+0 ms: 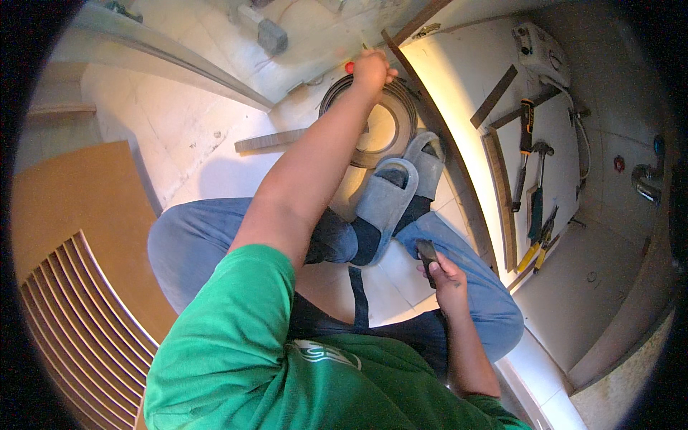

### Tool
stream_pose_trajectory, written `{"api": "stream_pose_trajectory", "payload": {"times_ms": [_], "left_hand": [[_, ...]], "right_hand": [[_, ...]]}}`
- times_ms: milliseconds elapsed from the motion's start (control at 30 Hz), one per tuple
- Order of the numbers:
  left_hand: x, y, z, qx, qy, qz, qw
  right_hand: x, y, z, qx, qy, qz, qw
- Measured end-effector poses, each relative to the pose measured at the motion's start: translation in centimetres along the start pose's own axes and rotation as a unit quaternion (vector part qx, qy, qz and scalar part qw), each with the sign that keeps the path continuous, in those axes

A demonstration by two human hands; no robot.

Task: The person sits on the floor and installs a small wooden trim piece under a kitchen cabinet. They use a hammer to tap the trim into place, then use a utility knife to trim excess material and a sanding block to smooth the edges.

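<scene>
My left hand (373, 73) reaches over a coil of flat banding (337, 100), its fingers curled at a small object with red on it (350, 67); what it holds is partly hidden. My right hand (446, 281), near my bent right knee, grips a small dark block (428, 258). A loose flat strip (261, 141) lies left of the coil. My feet in grey slippers (383, 193) are crossed below the coil.
A white panel (462, 86) at right holds dark strips (494, 97), a hammer (537, 186), an orange-handled tool (525, 136), pliers (536, 247) and a white device (541, 54). A slatted wooden board (107, 186) stands left; a glass pane (201, 68) is at upper left.
</scene>
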State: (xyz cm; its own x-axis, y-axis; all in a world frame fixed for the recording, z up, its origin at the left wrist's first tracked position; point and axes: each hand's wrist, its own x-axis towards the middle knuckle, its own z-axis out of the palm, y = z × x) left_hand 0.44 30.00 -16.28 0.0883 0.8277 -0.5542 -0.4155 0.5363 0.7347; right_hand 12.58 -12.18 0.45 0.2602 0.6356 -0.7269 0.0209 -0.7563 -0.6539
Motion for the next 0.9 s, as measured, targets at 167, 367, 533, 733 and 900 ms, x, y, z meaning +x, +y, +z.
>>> {"api": "stream_pose_trajectory", "payload": {"times_ms": [167, 367, 533, 733, 900], "left_hand": [[-1.6, 0.5, -1.6, 0.345, 0.011, 0.141, 0.928], [-3.6, -0.8, -1.4, 0.375, -0.03, 0.387, 0.842], [-4.0, -1.5, -0.4, 0.325, -0.044, 0.31, 0.893], [-2.0, -1.0, -1.8, 0.467, -0.042, 0.341, 0.815], [-1.4, 0.5, -4.5, 0.553, -0.104, 0.39, 0.729]], "right_hand": [[-0.1, -0.1, 0.1, 0.013, 0.002, -0.008, 1.0], [0.0, 0.0, 0.0, 0.009, -0.006, -0.028, 1.0], [0.2, 0.6, -0.4, 0.018, -0.028, -0.031, 0.999], [0.0, -0.8, 0.3, 0.022, -0.019, -0.002, 1.0], [-0.6, -4.5, -0.4, 0.271, -0.074, 0.051, 0.958]]}}
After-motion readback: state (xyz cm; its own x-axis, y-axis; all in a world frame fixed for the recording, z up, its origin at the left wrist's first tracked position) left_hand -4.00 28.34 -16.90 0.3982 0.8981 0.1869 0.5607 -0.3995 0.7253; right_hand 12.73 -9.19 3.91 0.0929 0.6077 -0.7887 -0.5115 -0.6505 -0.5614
